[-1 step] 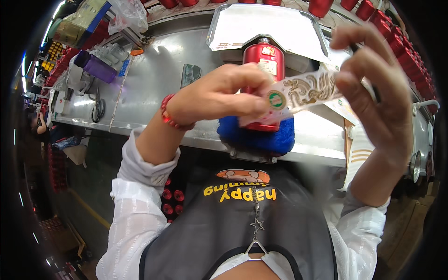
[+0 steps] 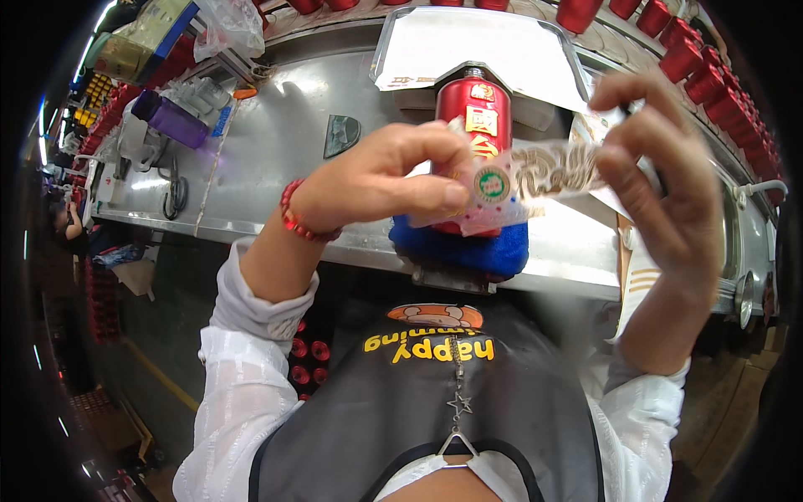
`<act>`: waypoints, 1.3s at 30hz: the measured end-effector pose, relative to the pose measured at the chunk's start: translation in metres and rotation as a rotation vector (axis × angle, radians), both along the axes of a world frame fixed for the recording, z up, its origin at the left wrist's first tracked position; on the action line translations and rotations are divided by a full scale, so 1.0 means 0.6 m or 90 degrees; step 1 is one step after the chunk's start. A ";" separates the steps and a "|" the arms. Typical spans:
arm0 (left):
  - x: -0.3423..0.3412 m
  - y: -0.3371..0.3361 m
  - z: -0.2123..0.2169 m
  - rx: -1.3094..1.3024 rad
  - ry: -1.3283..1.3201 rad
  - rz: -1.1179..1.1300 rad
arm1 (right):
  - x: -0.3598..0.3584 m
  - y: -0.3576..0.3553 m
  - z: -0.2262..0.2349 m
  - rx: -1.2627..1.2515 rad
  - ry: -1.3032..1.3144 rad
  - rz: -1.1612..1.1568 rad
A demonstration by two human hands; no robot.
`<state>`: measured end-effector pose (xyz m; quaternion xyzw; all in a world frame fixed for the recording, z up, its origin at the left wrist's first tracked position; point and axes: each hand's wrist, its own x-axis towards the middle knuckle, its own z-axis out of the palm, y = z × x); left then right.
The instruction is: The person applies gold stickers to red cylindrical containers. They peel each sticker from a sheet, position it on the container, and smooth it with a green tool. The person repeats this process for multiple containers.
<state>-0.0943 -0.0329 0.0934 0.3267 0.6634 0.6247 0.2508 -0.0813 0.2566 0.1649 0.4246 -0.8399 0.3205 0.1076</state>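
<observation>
My left hand pinches the left end of a clear transfer sticker strip, beside a round green mark on it. The strip's right end, with its gold swirling pattern, is between the thumb and fingers of my right hand. Something small and dark shows among those fingers; I cannot make out what it is. Behind the strip, a red bottle with gold lettering rests on a blue cloth pad, its dark neck pointing away from me. The strip passes in front of the bottle's lower part and hides it; whether they touch I cannot tell.
A white sheet lies on a tray beyond the bottle. On the metal bench are a dark flat scraper-like piece, a purple bottle and scissors. Several red bottles line the far right.
Both hands and the strip have shifted slightly, the right hand a little to the left and down. More of the bottle's gold lettering shows above the strip.
</observation>
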 end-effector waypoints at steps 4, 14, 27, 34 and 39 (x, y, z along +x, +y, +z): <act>0.030 -0.030 -0.054 -0.024 -0.095 0.124 | 0.014 -0.006 -0.159 -0.185 -0.155 -0.105; 0.030 -0.020 -0.104 -0.001 -0.100 0.230 | 0.024 -0.015 -0.252 -0.233 -0.245 -0.208; 0.030 -0.015 -0.105 -0.053 0.004 0.269 | 0.029 -0.015 -0.264 -0.255 -0.289 -0.202; 0.028 -0.015 -0.103 -0.081 0.032 0.257 | 0.026 -0.016 -0.269 -0.247 -0.270 -0.201; 0.027 -0.016 -0.105 -0.084 0.049 0.260 | 0.024 -0.016 -0.275 -0.233 -0.278 -0.208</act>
